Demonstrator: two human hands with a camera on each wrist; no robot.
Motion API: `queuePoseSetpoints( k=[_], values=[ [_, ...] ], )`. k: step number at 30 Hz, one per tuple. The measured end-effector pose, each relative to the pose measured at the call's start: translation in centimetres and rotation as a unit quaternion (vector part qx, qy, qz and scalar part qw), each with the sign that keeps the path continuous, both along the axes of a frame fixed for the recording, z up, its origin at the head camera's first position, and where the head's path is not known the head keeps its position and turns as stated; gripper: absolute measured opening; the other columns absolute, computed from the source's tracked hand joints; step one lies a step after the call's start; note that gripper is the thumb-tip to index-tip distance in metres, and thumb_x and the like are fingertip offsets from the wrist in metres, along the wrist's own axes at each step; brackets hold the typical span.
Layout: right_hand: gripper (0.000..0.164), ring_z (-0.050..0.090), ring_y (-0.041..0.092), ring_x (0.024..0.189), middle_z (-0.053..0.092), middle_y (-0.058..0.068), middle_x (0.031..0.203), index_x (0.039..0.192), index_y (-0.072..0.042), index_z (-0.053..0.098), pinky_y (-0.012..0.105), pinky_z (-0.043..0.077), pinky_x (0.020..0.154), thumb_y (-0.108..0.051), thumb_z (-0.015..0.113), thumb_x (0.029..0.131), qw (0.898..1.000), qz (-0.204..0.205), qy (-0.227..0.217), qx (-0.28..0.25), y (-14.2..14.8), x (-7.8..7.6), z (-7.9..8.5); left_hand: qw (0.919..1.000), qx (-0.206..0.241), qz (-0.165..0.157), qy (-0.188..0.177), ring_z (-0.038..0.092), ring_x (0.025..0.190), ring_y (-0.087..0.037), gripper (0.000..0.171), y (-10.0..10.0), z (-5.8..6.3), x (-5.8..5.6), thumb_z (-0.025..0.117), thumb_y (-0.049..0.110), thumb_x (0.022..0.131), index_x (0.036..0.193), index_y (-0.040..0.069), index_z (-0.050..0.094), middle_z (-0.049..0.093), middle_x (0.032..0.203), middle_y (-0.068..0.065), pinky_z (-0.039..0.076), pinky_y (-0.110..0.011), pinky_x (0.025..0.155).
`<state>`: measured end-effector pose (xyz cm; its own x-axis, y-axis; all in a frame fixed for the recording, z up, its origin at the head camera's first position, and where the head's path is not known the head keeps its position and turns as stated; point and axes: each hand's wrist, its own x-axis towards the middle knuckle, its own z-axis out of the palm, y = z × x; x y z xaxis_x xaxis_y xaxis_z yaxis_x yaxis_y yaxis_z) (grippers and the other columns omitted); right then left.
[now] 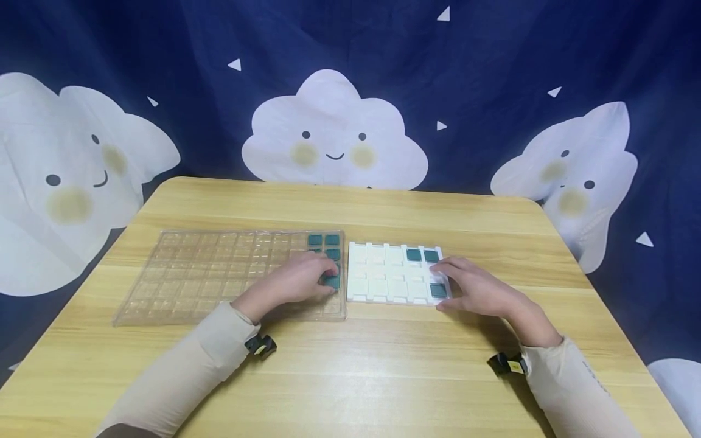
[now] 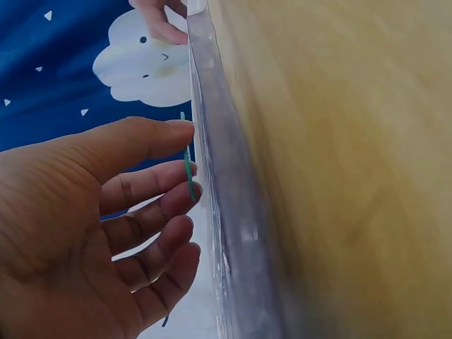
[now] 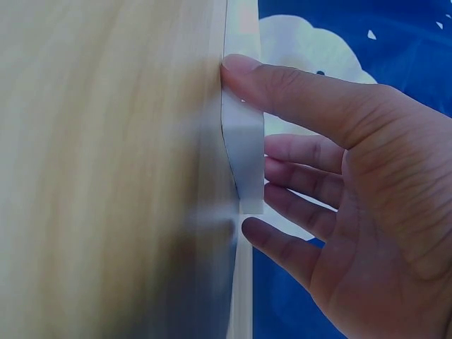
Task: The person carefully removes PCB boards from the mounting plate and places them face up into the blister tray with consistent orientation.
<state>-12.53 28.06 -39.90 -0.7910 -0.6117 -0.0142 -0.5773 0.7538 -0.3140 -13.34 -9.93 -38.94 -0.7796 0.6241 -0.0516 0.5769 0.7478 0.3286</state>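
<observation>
Pinching left hand (image 1: 298, 281): narrow, thumb and fingertips on one thin green square chip (image 2: 189, 169), which shows edge-on in the left wrist view.
Held chip's place: just above the large rectangular clear plastic tray (image 1: 232, 319), by that tray's right edge and nearer its near right corner than its far one.
Clear tray: flat on the pale wood-grain table (image 1: 328, 389), stretching from near the table's left edge to about the middle, its pockets in a grid.
Chips in the clear tray: more green square chips (image 1: 332, 239) sit at its far right corner, along the right edge; the hand partly hides this group.
Right hand (image 1: 482, 289): spread wide, holding the right end of the smaller rectangular white tray (image 1: 370, 298), thumb against the near wall by the near right corner, other fingers bent over the right edge.
White tray: just beside the clear tray's right edge, two rows of five pockets; two green chips (image 1: 414, 255) lie toward its far right corner, one (image 1: 438, 290) at its near right corner.
Sleeves: beige (image 1: 186, 371), a black device (image 1: 260, 347) at each wrist.
Backdrop: navy cloth (image 1: 465, 73) with white smiling clouds (image 1: 334, 128), behind the table's far edge.
</observation>
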Motion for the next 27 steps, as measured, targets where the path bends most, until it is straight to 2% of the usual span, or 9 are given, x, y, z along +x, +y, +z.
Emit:
queuePoseSetpoints(
  k=[8,27],
  values=[
    [0.071,0.046,0.036,0.125,0.052,0.014,0.135,0.136,-0.003,0.054,0.053,0.038,0.105,-0.030,0.084,0.077,1.000,0.001,0.002,-0.001,0.03,-0.07,-0.10,0.9999,-0.011,0.000,-0.006,0.058,0.110,-0.026,0.039,0.02,-0.31,0.03,0.075,0.028,0.086,0.119,0.009,0.068,0.065,0.117,-0.007,0.046,-0.043,0.098],
    [0.071,0.046,0.036,0.126,0.051,0.015,0.135,0.136,-0.003,0.053,0.054,0.038,0.105,-0.030,0.083,0.077,1.000,-0.004,0.002,0.001,-0.03,0.01,-0.09,0.9999,-0.013,0.004,-0.010,0.059,0.108,-0.025,0.038,0.03,-0.32,0.04,0.075,0.029,0.086,0.118,0.010,0.067,0.064,0.116,-0.005,0.047,-0.041,0.096]
  ],
)
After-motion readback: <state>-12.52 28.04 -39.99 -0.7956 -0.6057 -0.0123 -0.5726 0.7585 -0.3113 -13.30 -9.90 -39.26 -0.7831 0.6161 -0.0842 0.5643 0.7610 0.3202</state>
